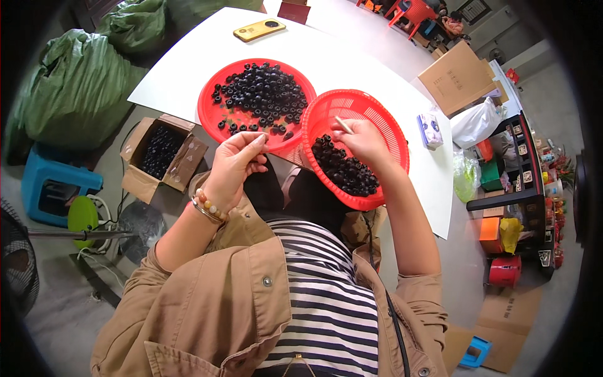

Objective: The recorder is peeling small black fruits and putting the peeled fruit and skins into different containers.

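White worktop curved across a cluttered workroom floor. Right hand sat inside the tilted red mesh basket, fingers pinched on a thin pale stick slanting up-left, directly above the heap of dark beads lying toward the body. Left hand hovered just off the worktop's near edge, fingertips pressed together; whether it held a bead, I couldn't tell. Beyond it lay the red tray of beads, a cardboard box below-left.

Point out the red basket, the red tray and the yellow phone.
red basket (377, 113): head view, bare mesh wall at its upper right.
red tray (210, 113): head view, bare left rim.
yellow phone (259, 29): head view, middle of its back.
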A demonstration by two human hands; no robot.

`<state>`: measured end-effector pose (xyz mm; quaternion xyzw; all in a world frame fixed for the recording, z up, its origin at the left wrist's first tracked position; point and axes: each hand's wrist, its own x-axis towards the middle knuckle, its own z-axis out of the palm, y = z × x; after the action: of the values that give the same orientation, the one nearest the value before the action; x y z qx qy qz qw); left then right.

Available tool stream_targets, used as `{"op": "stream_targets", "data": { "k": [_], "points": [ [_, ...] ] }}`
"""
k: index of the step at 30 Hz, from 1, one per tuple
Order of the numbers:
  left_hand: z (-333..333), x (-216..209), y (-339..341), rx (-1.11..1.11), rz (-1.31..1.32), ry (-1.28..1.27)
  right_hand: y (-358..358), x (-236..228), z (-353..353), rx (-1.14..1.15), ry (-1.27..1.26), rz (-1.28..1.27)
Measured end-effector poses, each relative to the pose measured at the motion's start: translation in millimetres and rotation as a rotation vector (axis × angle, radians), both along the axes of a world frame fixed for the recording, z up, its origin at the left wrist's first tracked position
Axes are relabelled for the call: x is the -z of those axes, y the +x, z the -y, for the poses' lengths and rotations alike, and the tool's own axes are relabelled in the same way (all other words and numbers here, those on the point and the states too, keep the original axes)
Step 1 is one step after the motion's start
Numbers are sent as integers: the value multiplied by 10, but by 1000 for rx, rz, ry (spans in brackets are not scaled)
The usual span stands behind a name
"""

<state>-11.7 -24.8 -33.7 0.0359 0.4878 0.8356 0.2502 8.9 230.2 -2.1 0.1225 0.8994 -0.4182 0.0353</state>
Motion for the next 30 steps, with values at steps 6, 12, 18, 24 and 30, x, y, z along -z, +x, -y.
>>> {"op": "stream_targets", "data": {
  "k": [6, 12, 18, 24, 30],
  "points": [
    [-38, 10, 41, 40, -58, -27, -155, 212, -18, -25, 487, 61],
    [-46, 28, 64, 86, -81, -54, -192, 130, 123, -41, 638, 163],
    [-74, -6, 96, 133, -98, -87, -164, 123, 65, -56, 533, 117],
    [-77, -35, 126, 128, -160, -112, -175, 103, -32, 31, 160, 168],
    [-99, -112, 202, 117, -338, -120, 42, -70, 78, 3, -290, -211]
  ]
}}
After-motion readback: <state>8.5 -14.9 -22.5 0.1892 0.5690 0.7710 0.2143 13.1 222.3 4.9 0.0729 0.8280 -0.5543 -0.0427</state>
